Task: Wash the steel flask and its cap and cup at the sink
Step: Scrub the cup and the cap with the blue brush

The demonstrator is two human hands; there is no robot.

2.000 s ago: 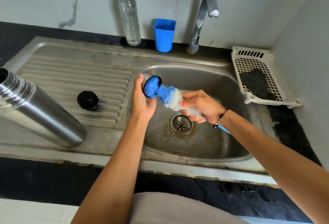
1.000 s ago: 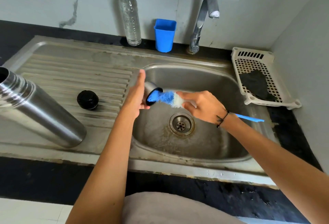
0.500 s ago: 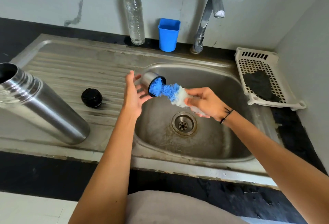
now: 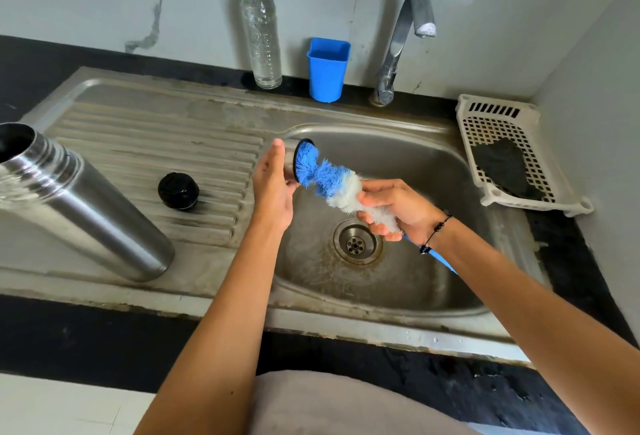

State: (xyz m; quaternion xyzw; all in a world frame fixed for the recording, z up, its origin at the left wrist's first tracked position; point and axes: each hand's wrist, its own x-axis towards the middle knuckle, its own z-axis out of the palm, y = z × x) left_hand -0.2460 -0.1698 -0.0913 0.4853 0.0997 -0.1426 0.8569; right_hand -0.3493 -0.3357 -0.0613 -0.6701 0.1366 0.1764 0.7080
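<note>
My left hand [image 4: 273,185] holds the small steel cup [image 4: 290,157] on its side over the sink's left rim, mouth facing right; most of the cup is hidden behind the hand. My right hand [image 4: 398,209] grips a blue and white bottle brush [image 4: 329,180] by its white bristles, and the blue tip is pushed into the cup's mouth. The brush's blue handle sticks out below my wrist. The open steel flask [image 4: 86,206] stands on the draining board at the left. Its black cap [image 4: 178,191] lies on the ribbed board beside it.
The sink basin [image 4: 415,164] has a drain [image 4: 356,244] below my right hand. At the back stand a clear water bottle [image 4: 261,33], a blue plastic cup [image 4: 328,69] and the tap [image 4: 401,43]. A white basket [image 4: 502,123] with a dark scrubber [image 4: 505,164] sits at the right.
The brush has kept working in and out of the cup, its handle swinging. My left hand has shifted its hold and now grips the cup from behind again.
</note>
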